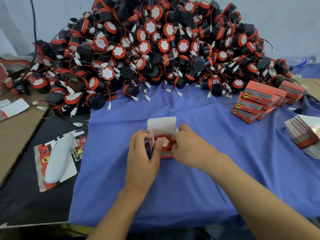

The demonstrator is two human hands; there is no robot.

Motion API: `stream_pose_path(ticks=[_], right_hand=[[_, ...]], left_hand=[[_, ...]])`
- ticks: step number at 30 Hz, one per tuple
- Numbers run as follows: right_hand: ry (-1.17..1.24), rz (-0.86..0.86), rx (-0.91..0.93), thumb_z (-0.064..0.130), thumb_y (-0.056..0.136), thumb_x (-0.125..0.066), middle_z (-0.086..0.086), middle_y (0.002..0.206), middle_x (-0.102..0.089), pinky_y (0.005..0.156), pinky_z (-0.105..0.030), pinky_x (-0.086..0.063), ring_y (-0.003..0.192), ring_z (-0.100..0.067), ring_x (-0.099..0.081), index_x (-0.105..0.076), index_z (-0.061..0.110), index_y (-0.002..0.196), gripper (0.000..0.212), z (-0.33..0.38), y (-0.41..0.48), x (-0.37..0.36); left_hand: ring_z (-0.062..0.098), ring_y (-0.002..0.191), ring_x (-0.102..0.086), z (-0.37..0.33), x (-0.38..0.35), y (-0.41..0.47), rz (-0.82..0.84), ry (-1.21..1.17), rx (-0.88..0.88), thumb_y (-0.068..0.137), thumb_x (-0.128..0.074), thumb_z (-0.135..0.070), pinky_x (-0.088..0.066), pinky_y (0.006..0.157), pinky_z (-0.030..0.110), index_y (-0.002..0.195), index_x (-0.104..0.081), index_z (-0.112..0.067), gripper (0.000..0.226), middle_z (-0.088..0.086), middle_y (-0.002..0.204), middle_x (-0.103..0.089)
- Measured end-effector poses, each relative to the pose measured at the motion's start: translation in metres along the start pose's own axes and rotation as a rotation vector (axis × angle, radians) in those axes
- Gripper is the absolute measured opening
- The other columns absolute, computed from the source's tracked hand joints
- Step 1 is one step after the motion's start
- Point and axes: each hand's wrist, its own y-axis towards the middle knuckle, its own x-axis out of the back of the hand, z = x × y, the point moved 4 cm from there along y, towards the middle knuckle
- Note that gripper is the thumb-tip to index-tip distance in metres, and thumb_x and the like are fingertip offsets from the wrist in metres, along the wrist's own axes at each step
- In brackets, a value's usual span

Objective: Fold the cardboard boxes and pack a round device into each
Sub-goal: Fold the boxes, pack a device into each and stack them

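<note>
The cardboard box [161, 124] sat open on the blue cloth [181, 193] near the middle of the table, its white lid flap standing up on the far side. One round device [163, 142] lay inside it, red rim and white face upward, filling most of the opening. The left hand [143, 153] gripped the box's left side with its fingers curled over a side flap. The right hand [188, 146] pinched the flap on the right, so the two hands were close together with the box clamped between them.

A strip of bare cloth lay beyond the box. Behind it rose the pile of devices [155, 49], its red wires and white connectors trailing onto the cloth. At the pile's right foot stood a stack of closed red boxes [256, 103]; what they held could not be told. Flat box blanks [304, 135] were stacked at the right edge. The cloth ended well left of the left hand, and past that edge a printed blank [41, 170] lay on a black surface beside a brown cardboard sheet [15, 135]. Open cloth spread around both forearms on the near side
</note>
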Motion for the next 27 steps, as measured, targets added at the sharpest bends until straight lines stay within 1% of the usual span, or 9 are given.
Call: stream_pose_path(ticks=[1,3,6,10,12,17,20,23,27], right_hand=[[0.068,-0.118,0.025,0.009,0.094,-0.045,-0.004,0.108,-0.049,0.078,-0.042,-0.053,0.089,-0.027,-0.057,-0.057,0.019,0.116,0.026,-0.003,-0.002,-0.004],[0.261,-0.33,0.077,0.017,0.097,-0.05,0.001,0.099,-0.058,0.071,-0.039,-0.052,0.085,-0.022,-0.06,-0.04,0.034,0.134,0.042,-0.009,-0.012,-0.012],[0.729,-0.478,-0.006,0.037,0.101,-0.048,0.007,0.085,-0.069,0.066,-0.032,-0.056,0.074,-0.013,-0.066,-0.044,0.049,0.12,0.022,-0.026,-0.016,-0.027],[1.145,-0.411,-0.126,0.018,0.105,-0.055,0.002,0.088,-0.072,0.089,-0.049,-0.06,0.09,-0.029,-0.072,-0.067,0.034,0.112,0.022,-0.044,-0.006,-0.044],[1.175,-0.369,-0.086,0.012,0.104,-0.058,-0.004,0.095,-0.071,0.089,-0.042,-0.061,0.096,-0.033,-0.071,-0.07,0.029,0.117,0.024,-0.044,-0.005,-0.046],[1.002,-0.345,-0.015,0.011,0.1,-0.063,-0.001,0.123,-0.068,0.099,-0.046,-0.054,0.101,-0.03,-0.068,-0.068,0.031,0.128,0.034,-0.041,-0.001,-0.045],[1.008,-0.334,0.03,0.009,0.101,-0.061,0.012,0.118,-0.071,0.093,-0.033,-0.055,0.095,-0.017,-0.068,-0.064,0.038,0.129,0.041,-0.038,-0.002,-0.044],[0.995,-0.375,0.061,0.009,0.101,-0.06,0.015,0.109,-0.07,0.082,-0.025,-0.053,0.086,-0.008,-0.063,-0.063,0.039,0.123,0.037,-0.038,-0.005,-0.046],[0.949,-0.41,0.088,0.006,0.101,-0.056,0.0,0.107,-0.069,0.083,-0.033,-0.055,0.093,-0.02,-0.065,-0.069,0.026,0.107,0.025,-0.04,-0.01,-0.051]], left_hand=[[0.013,0.107,-0.063,-0.002,0.0,0.0,0.008,0.035,-0.039,0.104,-0.055,-0.039,-0.051,0.085,0.019,0.105,-0.056,-0.033,0.006,-0.017,0.11,-0.059],[0.012,0.103,-0.061,-0.004,0.002,0.0,-0.023,0.053,-0.066,0.109,-0.041,-0.033,-0.045,0.084,0.013,0.1,-0.06,-0.028,0.021,-0.016,0.104,-0.061],[0.008,0.101,-0.061,-0.004,0.004,0.002,-0.034,0.082,-0.056,0.108,-0.05,-0.02,-0.042,0.083,0.009,0.096,-0.064,-0.024,0.019,-0.014,0.1,-0.062],[0.004,0.106,-0.062,0.003,0.001,0.005,0.02,0.071,-0.033,0.095,-0.07,-0.005,-0.045,0.086,0.007,0.099,-0.071,-0.017,0.013,-0.005,0.108,-0.063],[0.004,0.109,-0.063,0.005,0.0,0.004,0.033,0.031,0.011,0.093,-0.072,-0.006,-0.048,0.087,0.008,0.104,-0.07,-0.021,0.019,-0.008,0.112,-0.063],[0.01,0.113,-0.067,0.013,0.001,0.005,0.043,-0.123,0.105,0.092,-0.073,-0.006,-0.054,0.095,0.021,0.129,-0.053,-0.031,0.049,-0.009,0.116,-0.067],[0.011,0.115,-0.064,0.011,0.001,0.006,0.071,-0.073,0.052,0.093,-0.07,-0.005,-0.053,0.093,0.019,0.139,-0.052,-0.043,0.062,-0.008,0.117,-0.064],[0.012,0.113,-0.065,0.009,0.003,0.006,0.053,-0.057,0.031,0.093,-0.071,-0.004,-0.055,0.092,0.024,0.119,-0.06,-0.048,0.052,-0.011,0.114,-0.065],[0.014,0.107,-0.068,0.013,0.003,0.005,0.067,-0.035,0.034,0.088,-0.071,0.004,-0.057,0.092,0.035,0.097,-0.069,-0.022,0.028,-0.012,0.107,-0.068]])
